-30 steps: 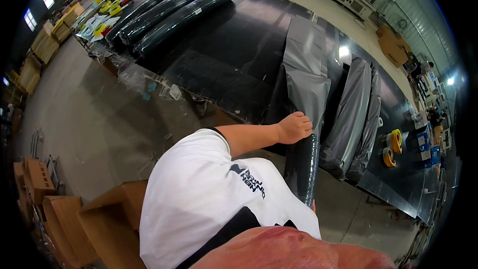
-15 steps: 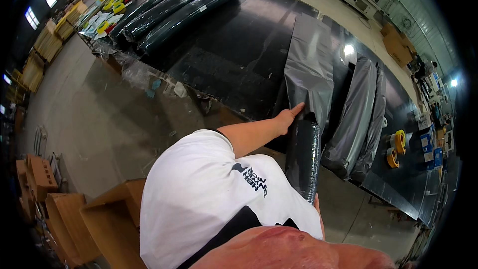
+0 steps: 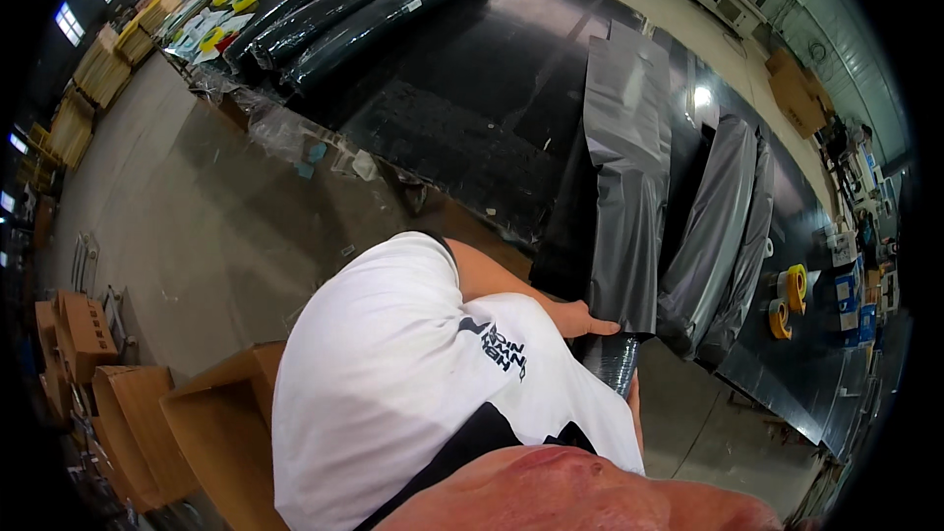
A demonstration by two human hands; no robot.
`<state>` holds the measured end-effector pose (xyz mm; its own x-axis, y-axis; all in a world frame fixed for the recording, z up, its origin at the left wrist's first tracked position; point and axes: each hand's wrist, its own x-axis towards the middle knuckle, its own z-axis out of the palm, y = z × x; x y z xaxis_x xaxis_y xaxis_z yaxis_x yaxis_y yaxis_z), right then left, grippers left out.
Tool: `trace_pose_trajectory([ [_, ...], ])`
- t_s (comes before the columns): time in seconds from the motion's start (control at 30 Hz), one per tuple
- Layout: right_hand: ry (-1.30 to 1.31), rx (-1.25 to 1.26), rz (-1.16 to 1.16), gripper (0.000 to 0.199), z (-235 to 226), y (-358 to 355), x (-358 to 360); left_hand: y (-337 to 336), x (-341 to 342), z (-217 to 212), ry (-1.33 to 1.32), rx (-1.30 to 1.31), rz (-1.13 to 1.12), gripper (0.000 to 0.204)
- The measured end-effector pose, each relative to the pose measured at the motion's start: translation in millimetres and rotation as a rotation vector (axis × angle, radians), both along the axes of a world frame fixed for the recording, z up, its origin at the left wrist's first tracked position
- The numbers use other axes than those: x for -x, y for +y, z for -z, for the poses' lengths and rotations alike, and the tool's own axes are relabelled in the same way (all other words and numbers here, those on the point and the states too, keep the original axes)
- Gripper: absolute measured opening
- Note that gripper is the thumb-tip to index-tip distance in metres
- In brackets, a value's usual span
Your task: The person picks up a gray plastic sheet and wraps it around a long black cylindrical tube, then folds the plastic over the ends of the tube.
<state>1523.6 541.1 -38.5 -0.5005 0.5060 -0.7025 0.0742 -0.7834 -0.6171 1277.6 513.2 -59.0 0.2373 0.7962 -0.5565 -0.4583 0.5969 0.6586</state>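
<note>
one dark wrapped roll is the thing in hand here: its near end pokes out just past the near edge of the black table, close against the person's body, and it is sheathed in a grey plastic sheet that runs away from that end toward the far side of the table. so the long axis goes near to far, tilted a little to the left at its far end, and only the ribbed near end shows bare below the sheet's hem. the left hand lies right at that hem, fingers stretched flat and pointing right, touching the sheet's lower corner just above the roll's end; it is spread on the plastic, not closed round anything. the right hand shows only as a sliver below and beside the roll's end, and whether it grips the roll cannot be told. both hands are close together at the near end, the left one the clearer and higher. just to the right lie two more grey-wrapped rolls, parallel to the first. well apart, at the far left corner of the table, several black rolls lie side by side, crosswise to the near ones. yellow tape rolls sit at the right end, and cardboard boxes stand on the floor at the near left.
</note>
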Motion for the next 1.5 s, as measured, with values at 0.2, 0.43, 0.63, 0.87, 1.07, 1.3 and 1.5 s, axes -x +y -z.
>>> trace_pose_trajectory([
  [0.2, 0.213, -0.147, 0.005, 0.066, -10, 98, 73, 102, 50, -13, 0.076, -0.246, -0.327, 0.092],
  [0.43, 0.349, -0.152, -0.027, 0.066, -53, 244, 219, 226, 163, -82, -0.111, -0.454, -0.597, 0.071],
  [0.63, 0.194, -0.228, 0.093, 0.065, 45, 249, 266, 246, 208, 45, -0.387, -0.345, -0.419, 0.048],
  [0.87, -0.263, -0.469, 0.308, 0.084, 60, 243, 259, 232, 209, 41, -0.342, -0.151, -0.416, 0.051],
  [1.07, -0.134, -0.537, 0.309, 0.069, 69, 250, 238, 231, 185, 37, -0.17, -0.12, -0.332, 0.046],
  [1.3, -0.05, -0.344, 0.292, 0.057, 82, 236, 207, 203, 152, 54, -0.011, -0.196, -0.325, 0.056],
  [1.5, 0.01, -0.497, 0.258, 0.06, 37, 181, 183, 148, 112, 8, 0.095, -0.263, -0.41, 0.05],
])
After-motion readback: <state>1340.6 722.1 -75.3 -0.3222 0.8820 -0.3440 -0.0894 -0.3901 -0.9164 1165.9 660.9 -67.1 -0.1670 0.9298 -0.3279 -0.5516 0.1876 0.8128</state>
